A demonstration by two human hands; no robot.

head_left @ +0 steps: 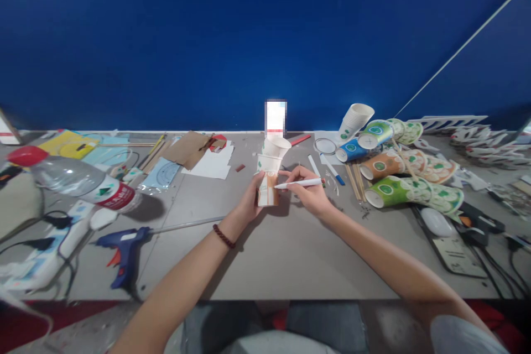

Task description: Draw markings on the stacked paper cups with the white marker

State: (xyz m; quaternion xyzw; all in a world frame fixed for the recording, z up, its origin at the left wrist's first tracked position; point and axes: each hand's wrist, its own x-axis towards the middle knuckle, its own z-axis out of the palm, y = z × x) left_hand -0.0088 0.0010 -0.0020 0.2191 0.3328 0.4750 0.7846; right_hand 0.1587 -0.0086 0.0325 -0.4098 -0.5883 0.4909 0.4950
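My left hand (254,194) is wrapped round the side of a paper cup (267,191) with an orange-brown pattern, held at the middle of the table. Behind it stand white paper cups (269,162), one with small green marks. A white marker (305,182) with a red end is pinched in my right hand (309,191). The marker's tip points left at the cup's side; whether it touches cannot be told. A beaded bracelet circles my left wrist.
A blue glue gun (128,249) and a lying plastic bottle (83,180) are on the left. Decorated paper cups (390,163), a stack of white cups (354,121), wooden sticks (355,181) and markers (332,168) lie right. Cardboard (188,149) and white paper (211,165) lie behind.
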